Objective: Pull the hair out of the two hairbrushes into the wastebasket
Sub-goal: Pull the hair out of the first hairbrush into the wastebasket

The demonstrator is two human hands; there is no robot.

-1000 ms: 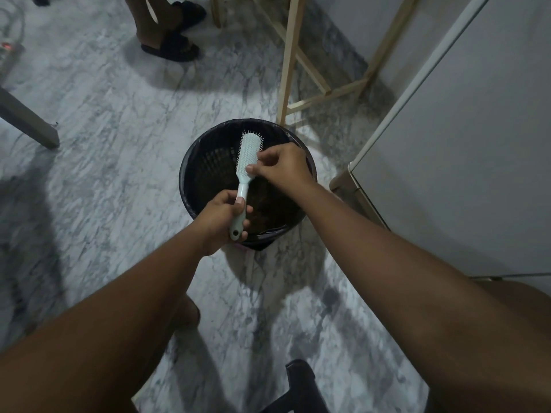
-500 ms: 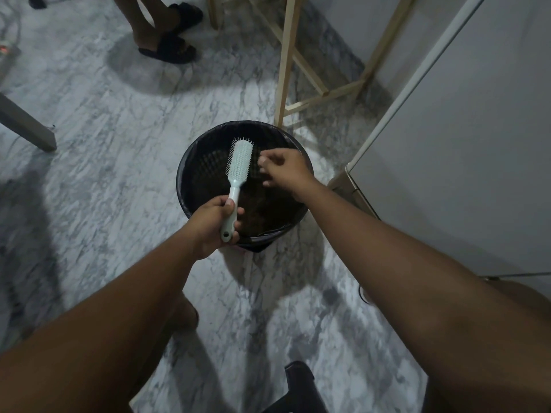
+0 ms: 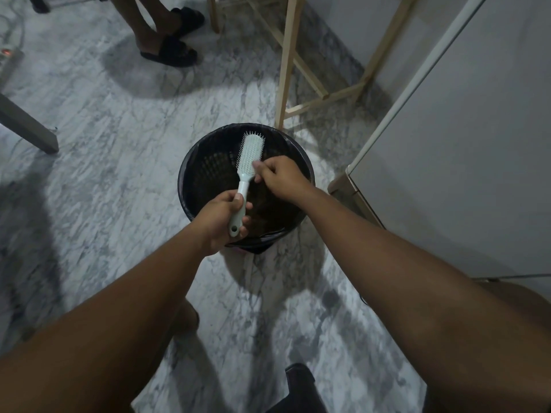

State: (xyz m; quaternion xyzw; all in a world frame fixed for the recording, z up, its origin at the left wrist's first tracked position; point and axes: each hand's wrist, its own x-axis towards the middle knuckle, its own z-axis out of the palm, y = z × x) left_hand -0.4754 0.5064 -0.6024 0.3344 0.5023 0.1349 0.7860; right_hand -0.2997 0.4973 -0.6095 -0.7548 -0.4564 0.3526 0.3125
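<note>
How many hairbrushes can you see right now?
1. A pale brush is held by its handle in the left hand over the wastebasket, with the right hand at its bristles. The second brush isn't in view.

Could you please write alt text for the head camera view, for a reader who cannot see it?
A left hand holds a pale hairbrush by its handle over a black wastebasket, while the right hand pinches at its bristles.

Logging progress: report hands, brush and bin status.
Left hand grips pale green plastic hairbrush by its handle. Right hand pinching at the bristles. Brush over round black lined wastebasket. Nothing in the way.
</note>
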